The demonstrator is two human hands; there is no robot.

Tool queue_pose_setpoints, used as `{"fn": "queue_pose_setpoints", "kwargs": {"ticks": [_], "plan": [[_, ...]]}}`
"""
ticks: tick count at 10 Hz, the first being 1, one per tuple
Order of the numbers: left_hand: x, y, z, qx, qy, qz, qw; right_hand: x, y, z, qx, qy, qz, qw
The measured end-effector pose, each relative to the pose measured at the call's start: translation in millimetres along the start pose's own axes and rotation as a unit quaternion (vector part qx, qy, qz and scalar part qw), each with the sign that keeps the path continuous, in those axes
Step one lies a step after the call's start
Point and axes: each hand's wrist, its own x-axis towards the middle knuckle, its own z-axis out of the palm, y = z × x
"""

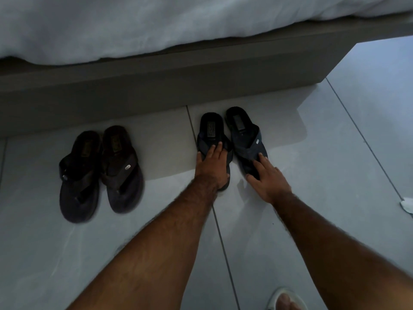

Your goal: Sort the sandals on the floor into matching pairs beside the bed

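Note:
Two dark brown sandals lie side by side on the floor at the left, heels toward the bed. Right of them lie two dark blue sandals, also heels toward the bed. My left hand lies flat on the toe end of the left blue sandal, fingers spread over its straps. My right hand presses its fingers on the toe end of the right blue sandal. The two blue sandals lie close together, nearly touching at the straps.
The grey bed base runs across the top, with a white duvet hanging over it. Pale floor tiles spread around the sandals. A white scrap lies at the right edge. My foot in a white slipper shows at the bottom.

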Motion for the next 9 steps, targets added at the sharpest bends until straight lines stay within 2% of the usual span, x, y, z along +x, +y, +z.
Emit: {"fn": "queue_pose_setpoints", "kwargs": {"ticks": [5, 6, 7, 9], "plan": [[0.8, 1.9, 2.1, 0.011, 0.014, 0.000, 1.000, -2.6, 1.7, 1.1, -0.006, -0.016, -0.007, 1.000], [-2.0, 4.1, -1.7, 0.026, 0.005, -0.002, 1.000, -3.2, -0.6, -7.0, -0.050, -0.032, -0.015, 0.998], [-6.8, 7.0, -15.0, 0.064, 0.023, 0.001, 0.998, -5.4, -7.8, -22.2, -0.100, 0.051, -0.016, 0.994], [-23.6, 16.3, -93.1, 0.102, 0.158, 0.070, 0.980, -10.7, -31.0, -106.2, -0.159, 0.151, -0.051, 0.974]]}}
